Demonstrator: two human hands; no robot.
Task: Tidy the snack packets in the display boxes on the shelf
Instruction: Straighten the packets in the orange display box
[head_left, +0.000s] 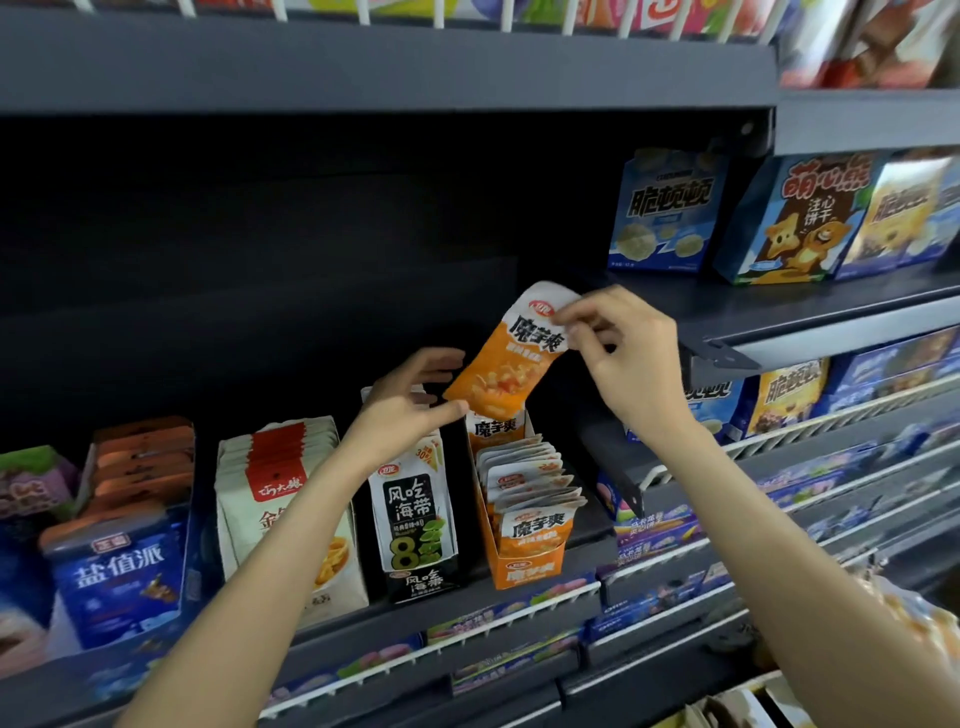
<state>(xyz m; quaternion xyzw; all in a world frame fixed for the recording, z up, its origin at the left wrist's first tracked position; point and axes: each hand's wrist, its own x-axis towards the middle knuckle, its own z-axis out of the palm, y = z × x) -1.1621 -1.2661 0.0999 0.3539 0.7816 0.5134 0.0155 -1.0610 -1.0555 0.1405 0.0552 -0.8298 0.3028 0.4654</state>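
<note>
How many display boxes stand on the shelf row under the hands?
5 visible: blue box at left, white-and-red box, black-and-white box, orange box at right, plus a partly cropped one at the far-left edge. Others may be hidden.

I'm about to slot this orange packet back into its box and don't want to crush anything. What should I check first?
1. Right hand pinches the orange packet at its top: ok.
2. Left hand steadies its lower corner: ok.
3. Packet is above the orange display box: ok.
4. Packet upright: not ok, it tilts.
5. Free slot at the back of the box: cannot tell.
6. Packets in the box standing neatly: not ok, they lean and fan.
</note>
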